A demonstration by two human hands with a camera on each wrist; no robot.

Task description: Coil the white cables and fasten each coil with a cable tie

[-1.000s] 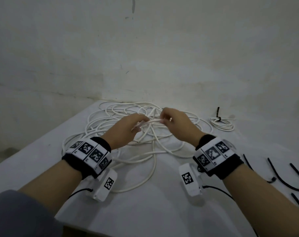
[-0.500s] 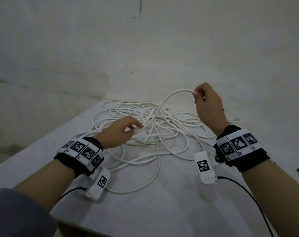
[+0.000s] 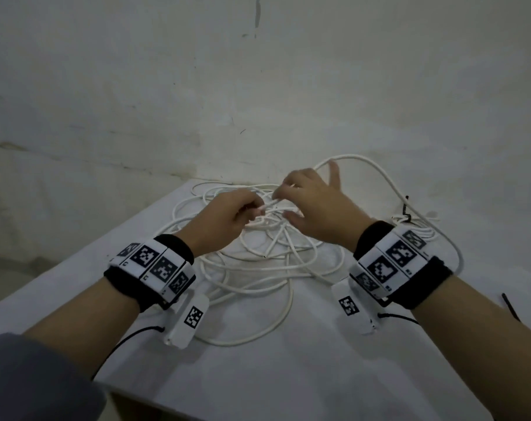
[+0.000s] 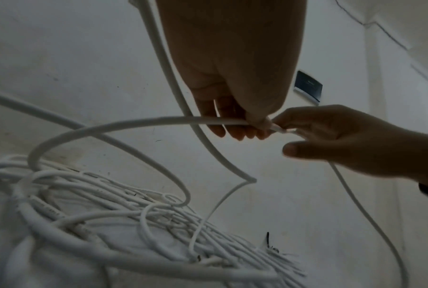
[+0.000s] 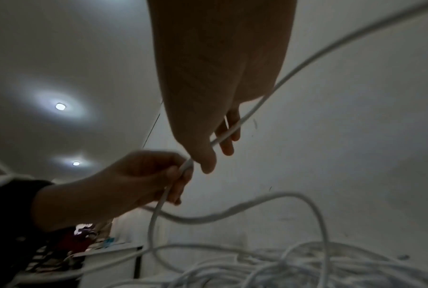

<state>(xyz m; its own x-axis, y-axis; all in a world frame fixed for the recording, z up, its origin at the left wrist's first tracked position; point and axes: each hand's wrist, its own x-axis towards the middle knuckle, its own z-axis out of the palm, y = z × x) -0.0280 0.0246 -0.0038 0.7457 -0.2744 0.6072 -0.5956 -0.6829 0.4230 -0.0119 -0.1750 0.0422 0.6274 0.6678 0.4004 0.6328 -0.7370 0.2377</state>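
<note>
White table (image 3: 288, 375) vs. scuffed grey wall (image 3: 136, 86): I see L hand (image 3: 227, 218) & R hand (image 3: 315, 208) pinching cable (image 3: 268, 205) over tangle, R pinky spread.

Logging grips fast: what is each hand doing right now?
Left hand: closed, gripping the white cable.
Right hand: thumb and forefinger pinch the same cable; other fingers spread.

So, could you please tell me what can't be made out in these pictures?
- Head view: the left hand hides its own grip on the cable.
- Head view: the right edge cuts off the black ties.
- Left wrist view: the tied coil is small and blurred.
- Right wrist view: the tangle is blurred; separate cables cannot be counted.
</note>
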